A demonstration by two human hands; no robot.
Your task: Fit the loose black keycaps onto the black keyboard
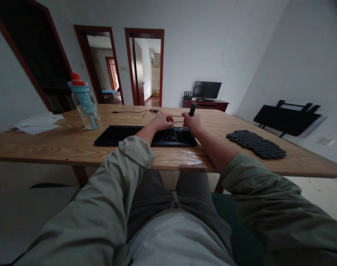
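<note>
My right hand point(192, 122) grips a dark tool point(192, 108) upright at frame centre, over the black keyboard's point(124, 135) right end. My left hand point(163, 121) is curled beside it, pinching a thin wire. Loose keycaps point(255, 143) lie right on the worktop point(46, 144); a water bottle point(85, 105) stands left.

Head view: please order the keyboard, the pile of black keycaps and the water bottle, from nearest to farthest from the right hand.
From the right hand:
1. keyboard, directly under the hand.
2. pile of black keycaps, to its right on the table.
3. water bottle, far left, beyond the left hand.
</note>
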